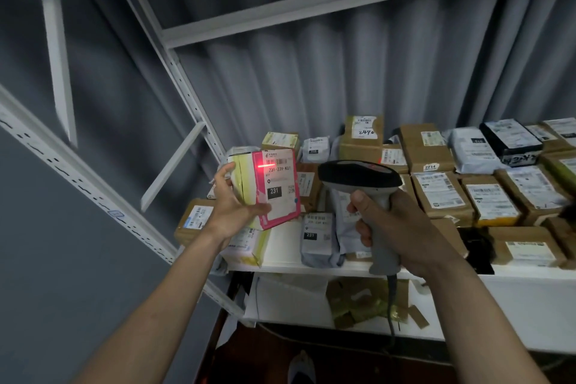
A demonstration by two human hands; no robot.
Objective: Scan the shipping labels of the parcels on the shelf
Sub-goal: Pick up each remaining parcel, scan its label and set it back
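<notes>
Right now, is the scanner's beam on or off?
On. A red line glows across the label of the parcel in the left hand, left of its barcode; the scanner in the right hand faces it.

Held parcel (265, 188): pale yellow-green box, white label tinted pink-red, black barcode stripes, black square with white "231".
Scan line (266, 165): bright red bar across the label.
Scanner (361, 184): black head, grey handle.
Shelf (280, 251): white boards, white perforated uprights.
Shelf parcels (442, 193): mostly brown cardboard with white labels; some grey bags, one black.
Backdrop (311, 78): grey-blue, vertical ridges.
</notes>
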